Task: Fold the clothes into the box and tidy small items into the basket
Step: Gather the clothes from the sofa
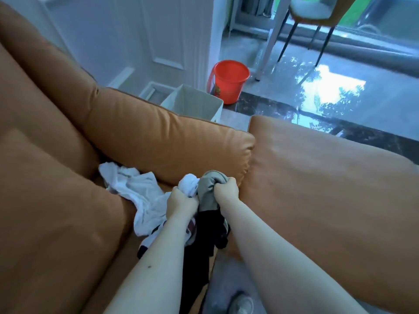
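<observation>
A heap of clothes lies on the seat of an orange sofa (158,134). My left hand (180,200) grips a bunched white garment (188,183). A second white garment (136,189) spreads out to its left. My right hand (226,189) grips a grey garment (209,191), and dark clothing (204,234) hangs below both hands. An open white fabric box (192,102) stands on the floor behind the sofa's armrest. I see no basket for small items.
A red bucket (229,80) stands on the floor beyond the box. An orange ottoman (328,177) fills the right side. A chair (315,10) and a white table leg (269,44) stand further back on the glossy floor. A shoe (241,303) shows at the bottom edge.
</observation>
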A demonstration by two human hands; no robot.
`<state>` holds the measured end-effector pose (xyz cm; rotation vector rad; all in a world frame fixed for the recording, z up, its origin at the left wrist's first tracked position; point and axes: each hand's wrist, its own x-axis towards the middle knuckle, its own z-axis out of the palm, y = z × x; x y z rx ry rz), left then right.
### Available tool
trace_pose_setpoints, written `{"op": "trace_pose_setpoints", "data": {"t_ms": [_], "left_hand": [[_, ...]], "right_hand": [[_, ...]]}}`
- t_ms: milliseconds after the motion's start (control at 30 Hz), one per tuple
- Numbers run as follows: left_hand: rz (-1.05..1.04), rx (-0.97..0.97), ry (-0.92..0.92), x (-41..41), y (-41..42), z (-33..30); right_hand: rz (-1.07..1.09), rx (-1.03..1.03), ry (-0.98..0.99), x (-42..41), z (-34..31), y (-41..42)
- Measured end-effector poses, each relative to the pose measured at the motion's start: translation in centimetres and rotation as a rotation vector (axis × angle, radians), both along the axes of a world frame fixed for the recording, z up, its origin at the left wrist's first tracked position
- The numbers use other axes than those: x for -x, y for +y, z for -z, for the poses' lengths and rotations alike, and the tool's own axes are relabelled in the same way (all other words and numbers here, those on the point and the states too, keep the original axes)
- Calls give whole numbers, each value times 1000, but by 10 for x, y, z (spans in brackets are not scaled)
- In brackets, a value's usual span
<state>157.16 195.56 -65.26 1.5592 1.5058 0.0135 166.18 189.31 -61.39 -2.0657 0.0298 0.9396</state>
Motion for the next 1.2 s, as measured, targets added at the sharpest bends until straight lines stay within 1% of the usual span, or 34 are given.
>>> {"op": "trace_pose_setpoints", "data": {"t_ms": [100,133,233,367,500,667,767,833,867,933,1000,1033,1100,1200], "left_hand": [[-11,10,-105,-72,-8,-35],[-7,-4,-123,-83,-7,-43],[53,-68,-198,-153,-25,-87],[126,-116,-313,-228,-44,-142],[166,-160,-411,-299,-65,-198],[227,-215,-460,-361,-79,-254],[195,-206,-471,-383,-81,-270],[223,-185,-409,-394,-82,-273],[287,-189,-338,-399,-82,-274],[484,-206,-188,-414,-81,-278],[531,-139,-99,-428,-76,-283],[519,-122,-94,-435,-73,-285],[541,-126,-152,-453,-71,-292],[631,-37,-388,-476,-84,-309]], "right_hand": [[57,-61,-86,-67,-38,-12],[59,-73,-105,-75,-46,-12],[137,-137,-183,-140,-88,-35],[216,-241,-236,-209,-140,-59],[274,-249,-334,-270,-197,-90],[315,-257,-402,-325,-252,-114],[291,-238,-414,-348,-275,-122],[281,-229,-422,-360,-281,-129],[275,-222,-425,-364,-282,-131],[282,-205,-435,-375,-284,-138],[307,-185,-449,-386,-287,-142],[324,-174,-459,-392,-289,-145],[369,-158,-477,-406,-296,-151],[453,-165,-479,-423,-304,-164]]}}
